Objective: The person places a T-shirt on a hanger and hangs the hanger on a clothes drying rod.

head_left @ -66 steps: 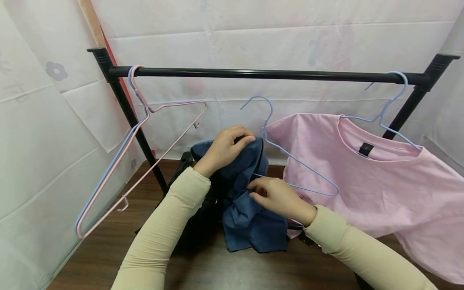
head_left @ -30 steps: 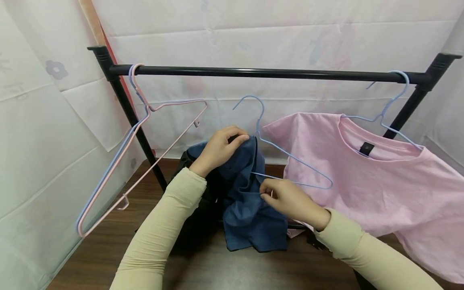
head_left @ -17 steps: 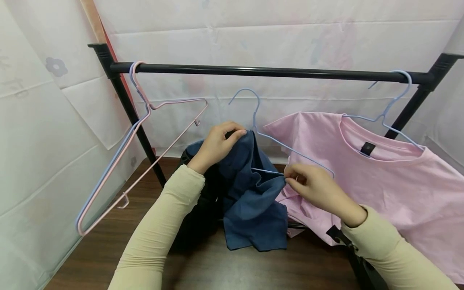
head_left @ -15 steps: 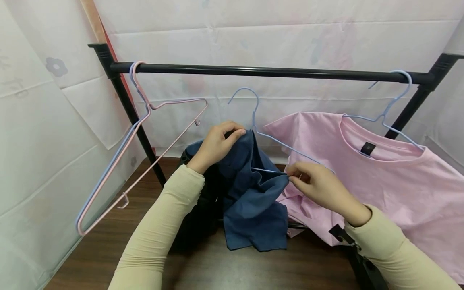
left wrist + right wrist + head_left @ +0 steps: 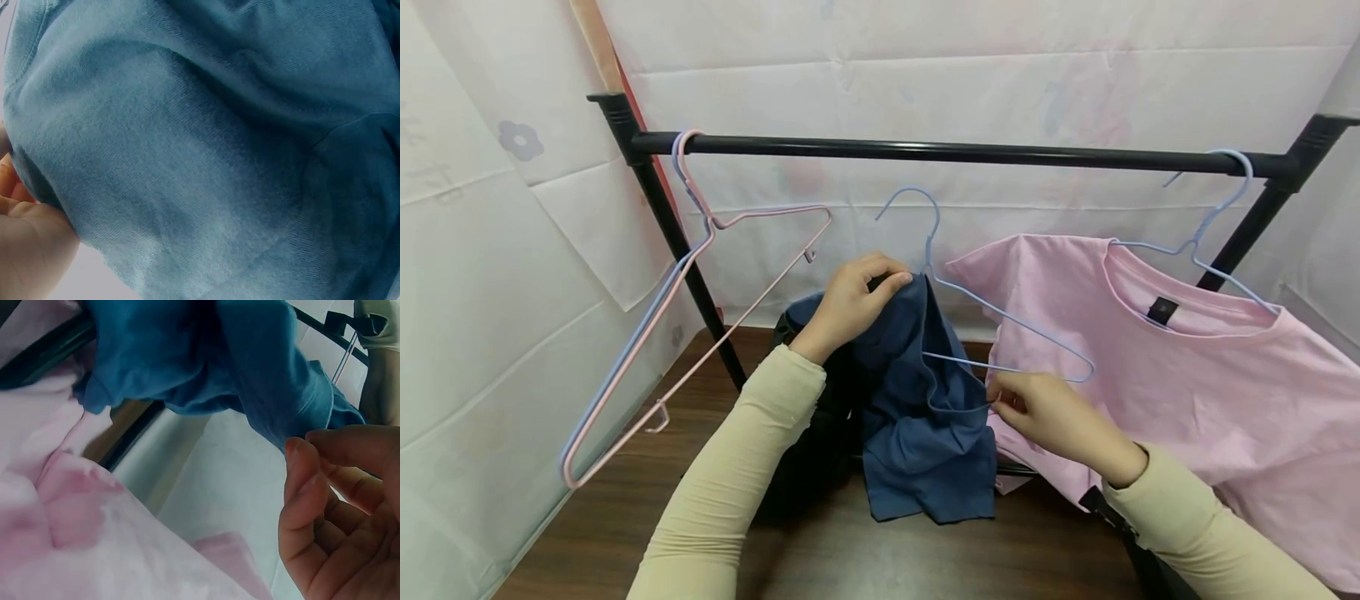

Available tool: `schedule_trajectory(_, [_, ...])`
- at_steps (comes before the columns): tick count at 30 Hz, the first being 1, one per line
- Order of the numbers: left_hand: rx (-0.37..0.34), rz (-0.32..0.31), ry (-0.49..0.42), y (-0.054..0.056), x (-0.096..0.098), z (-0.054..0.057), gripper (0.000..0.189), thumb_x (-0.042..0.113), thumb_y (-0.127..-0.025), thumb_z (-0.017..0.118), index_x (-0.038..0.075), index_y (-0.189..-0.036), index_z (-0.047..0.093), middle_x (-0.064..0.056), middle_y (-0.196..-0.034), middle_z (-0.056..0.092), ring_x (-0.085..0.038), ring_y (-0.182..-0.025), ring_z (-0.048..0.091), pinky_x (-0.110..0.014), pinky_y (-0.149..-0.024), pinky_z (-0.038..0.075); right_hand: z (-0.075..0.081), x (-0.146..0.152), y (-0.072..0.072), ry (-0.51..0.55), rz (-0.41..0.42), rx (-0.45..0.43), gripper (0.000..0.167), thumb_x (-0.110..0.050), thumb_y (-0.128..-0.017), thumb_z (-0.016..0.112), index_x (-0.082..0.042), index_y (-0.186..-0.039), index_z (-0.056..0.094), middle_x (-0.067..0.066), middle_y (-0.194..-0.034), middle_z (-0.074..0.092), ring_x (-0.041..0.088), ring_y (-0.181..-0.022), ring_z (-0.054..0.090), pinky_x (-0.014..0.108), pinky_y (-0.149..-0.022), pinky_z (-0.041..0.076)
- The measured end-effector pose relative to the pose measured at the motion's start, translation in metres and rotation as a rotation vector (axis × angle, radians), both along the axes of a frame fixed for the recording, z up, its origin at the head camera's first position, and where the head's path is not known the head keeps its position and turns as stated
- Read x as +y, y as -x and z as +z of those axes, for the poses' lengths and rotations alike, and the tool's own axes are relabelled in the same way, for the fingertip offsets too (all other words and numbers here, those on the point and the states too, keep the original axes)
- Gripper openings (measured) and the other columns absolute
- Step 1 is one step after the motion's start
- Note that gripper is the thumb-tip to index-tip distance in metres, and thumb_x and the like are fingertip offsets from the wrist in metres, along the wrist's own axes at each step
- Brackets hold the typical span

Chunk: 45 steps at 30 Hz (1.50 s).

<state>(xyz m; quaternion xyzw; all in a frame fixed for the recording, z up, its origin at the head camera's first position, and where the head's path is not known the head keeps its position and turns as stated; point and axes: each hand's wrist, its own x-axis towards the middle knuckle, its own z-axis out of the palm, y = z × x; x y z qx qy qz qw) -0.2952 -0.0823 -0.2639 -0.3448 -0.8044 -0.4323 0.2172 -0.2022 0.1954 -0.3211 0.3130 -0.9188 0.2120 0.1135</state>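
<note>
In the head view a dark blue T-shirt (image 5: pixel 925 450) hangs bunched in the middle, its lower part near the table. A light blue wire hanger (image 5: pixel 1022 321) is partly inside its opening; the left end is hidden by cloth, and hook and right end stick out. My left hand (image 5: pixel 853 300) grips the shirt's upper edge beside the hanger's neck. Whether it also holds the wire inside I cannot tell. With thumb and index finger my right hand (image 5: pixel 1052 421) pinches the opening's edge, drawn out to the right below the hanger's bottom bar; the right wrist view shows this pinch (image 5: pixel 306 437).
A black rail (image 5: pixel 925 150) crosses above the hands. Pink and blue hangers (image 5: pixel 647 312) hang at its left end. A pink T-shirt (image 5: pixel 1187 383) on a blue hanger hangs at the right. Black cloth (image 5: pixel 812 467) lies behind my left forearm, over the wooden table (image 5: pixel 940 562).
My right hand has moved rightward with the shirt's edge, then slightly down in the last half second, widening the opening. The hanger's hook has shifted a little left. My left hand has barely moved.
</note>
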Motion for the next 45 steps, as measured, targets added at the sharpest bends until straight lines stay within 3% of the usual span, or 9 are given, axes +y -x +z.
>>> schedule_trajectory(9, [-0.003, 0.005, 0.009, -0.001, 0.002, -0.001, 0.020, 0.022, -0.098, 0.061, 0.008, -0.106, 0.073, -0.006, -0.106, 0.071, -0.019, -0.102, 0.065, -0.036, -0.092, 0.052, -0.004, -0.013, -0.004, 0.032, 0.054, -0.045, 0.011, -0.010, -0.088, 0.070, -0.011, -0.099, 0.072, -0.011, -0.070, 0.060, -0.003, -0.060, 0.047, 0.019, -0.058, 0.044])
schedule_trajectory(19, [-0.028, 0.014, 0.006, -0.002, 0.000, -0.001, 0.021, 0.023, -0.098, 0.060, 0.008, -0.108, 0.073, -0.006, -0.107, 0.070, -0.018, -0.103, 0.065, -0.036, -0.092, 0.051, -0.028, -0.021, -0.007, 0.126, 0.112, -0.056, 0.005, -0.012, -0.086, 0.075, -0.012, -0.091, 0.074, -0.011, -0.068, 0.063, -0.006, -0.059, 0.049, 0.018, -0.056, 0.047])
schedule_trajectory(25, [-0.028, 0.020, -0.005, -0.001, -0.003, -0.002, 0.021, 0.022, -0.098, 0.060, 0.008, -0.108, 0.073, -0.006, -0.108, 0.070, -0.019, -0.104, 0.065, -0.036, -0.093, 0.051, -0.037, -0.018, -0.005, 0.152, 0.061, 0.008, 0.008, -0.006, -0.084, 0.075, -0.013, -0.087, 0.072, -0.009, -0.072, 0.065, -0.005, -0.063, 0.051, 0.018, -0.057, 0.047])
schedule_trajectory(32, [-0.043, 0.047, -0.022, 0.000, -0.009, -0.002, 0.021, 0.021, -0.098, 0.060, 0.007, -0.108, 0.073, -0.008, -0.109, 0.071, -0.020, -0.104, 0.065, -0.036, -0.093, 0.051, -0.036, -0.002, 0.000, 0.205, -0.016, 0.125, 0.015, 0.001, -0.082, 0.073, -0.013, -0.085, 0.068, -0.009, -0.071, 0.062, -0.004, -0.060, 0.047, 0.020, -0.056, 0.044])
schedule_trajectory(40, [-0.037, 0.049, -0.054, 0.000, -0.014, 0.000, 0.022, 0.021, -0.098, 0.060, 0.006, -0.107, 0.073, -0.009, -0.108, 0.072, -0.021, -0.103, 0.065, -0.036, -0.093, 0.051, -0.029, 0.016, 0.002, 0.256, -0.066, 0.110, 0.019, 0.005, -0.082, 0.070, -0.012, -0.089, 0.066, -0.007, -0.073, 0.062, -0.002, -0.061, 0.051, 0.021, -0.055, 0.045])
schedule_trajectory(45, [-0.033, 0.055, -0.076, 0.000, -0.018, 0.001, 0.021, 0.021, -0.098, 0.061, 0.006, -0.106, 0.073, -0.009, -0.107, 0.072, -0.020, -0.101, 0.065, -0.036, -0.091, 0.051, -0.029, 0.024, 0.006, 0.293, -0.087, 0.165, 0.020, 0.007, -0.081, 0.071, -0.012, -0.088, 0.068, -0.006, -0.072, 0.064, -0.004, -0.058, 0.051, 0.017, -0.054, 0.044])
